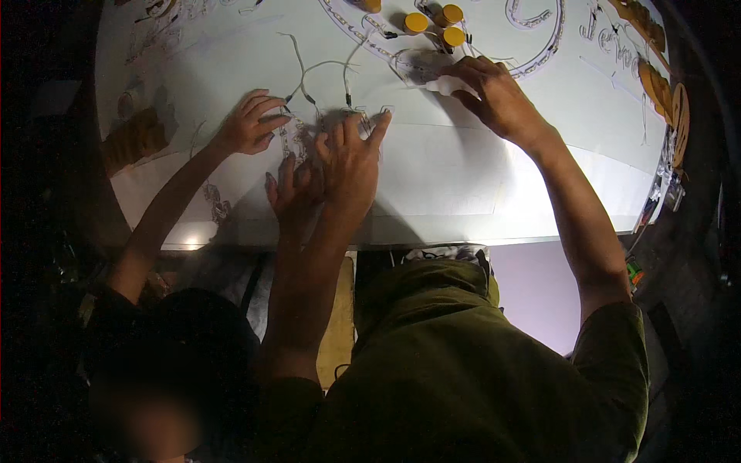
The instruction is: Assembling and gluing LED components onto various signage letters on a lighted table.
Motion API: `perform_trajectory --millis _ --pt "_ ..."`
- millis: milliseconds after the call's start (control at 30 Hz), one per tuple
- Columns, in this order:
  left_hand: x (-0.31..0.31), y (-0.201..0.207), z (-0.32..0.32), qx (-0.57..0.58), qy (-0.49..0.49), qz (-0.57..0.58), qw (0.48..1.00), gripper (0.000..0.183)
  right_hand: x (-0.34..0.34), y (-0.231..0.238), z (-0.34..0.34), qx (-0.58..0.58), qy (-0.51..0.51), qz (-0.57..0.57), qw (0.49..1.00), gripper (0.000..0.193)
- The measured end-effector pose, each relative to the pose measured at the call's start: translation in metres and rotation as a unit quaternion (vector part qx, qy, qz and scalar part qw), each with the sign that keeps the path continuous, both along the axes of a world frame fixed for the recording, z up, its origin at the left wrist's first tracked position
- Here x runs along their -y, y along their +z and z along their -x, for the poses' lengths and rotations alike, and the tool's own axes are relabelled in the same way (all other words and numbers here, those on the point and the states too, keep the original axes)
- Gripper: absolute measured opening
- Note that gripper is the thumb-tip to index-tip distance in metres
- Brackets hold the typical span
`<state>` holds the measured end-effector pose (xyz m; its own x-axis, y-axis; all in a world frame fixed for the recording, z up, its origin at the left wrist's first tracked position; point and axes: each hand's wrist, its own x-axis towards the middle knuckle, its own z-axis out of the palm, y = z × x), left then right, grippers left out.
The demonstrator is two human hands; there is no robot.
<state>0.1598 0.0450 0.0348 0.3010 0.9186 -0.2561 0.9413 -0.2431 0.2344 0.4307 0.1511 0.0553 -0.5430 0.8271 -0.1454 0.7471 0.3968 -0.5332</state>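
My left hand (pixel 351 162) lies palm down with its fingers spread, the tips on small pale outlined pieces (pixel 364 119) with strips and thin wires. My right hand (pixel 498 96) is at the right, thumb and fingers closed on a whitish bottle-like thing (pixel 445 85), its narrow end pointing left. Thin wires (pixel 324 65) with black ends run across the white table. At my left, a co-worker's hand (pixel 251 123) touches a strip piece (pixel 285 139). The co-worker's other hand (pixel 293 193) is beside my left wrist, partly in shadow.
Several round yellow-topped containers (pixel 453 36) stand at the far middle. A large curved strip outline (pixel 552 48) lies behind them. Letter-shaped pieces (pixel 606 38) are at the far right. Brown flat pieces (pixel 656 89) line the right edge. The white table's (pixel 432 224) near edge meets my body.
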Motion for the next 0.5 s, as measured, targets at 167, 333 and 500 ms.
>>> perform_trajectory --millis 167,333,500 --pt "-0.001 0.005 0.001 0.015 -0.003 -0.014 1.0 0.067 0.0 -0.006 0.014 0.042 0.005 -0.002 0.999 0.039" --pt "-0.002 0.01 -0.001 0.006 0.002 -0.01 1.0 0.07 -0.002 -0.008 0.014 0.052 0.007 0.02 0.998 0.04" --pt "0.004 -0.006 0.0 -0.007 0.016 -0.013 1.0 0.056 -0.001 0.0 0.021 0.074 0.001 0.031 0.997 0.039"
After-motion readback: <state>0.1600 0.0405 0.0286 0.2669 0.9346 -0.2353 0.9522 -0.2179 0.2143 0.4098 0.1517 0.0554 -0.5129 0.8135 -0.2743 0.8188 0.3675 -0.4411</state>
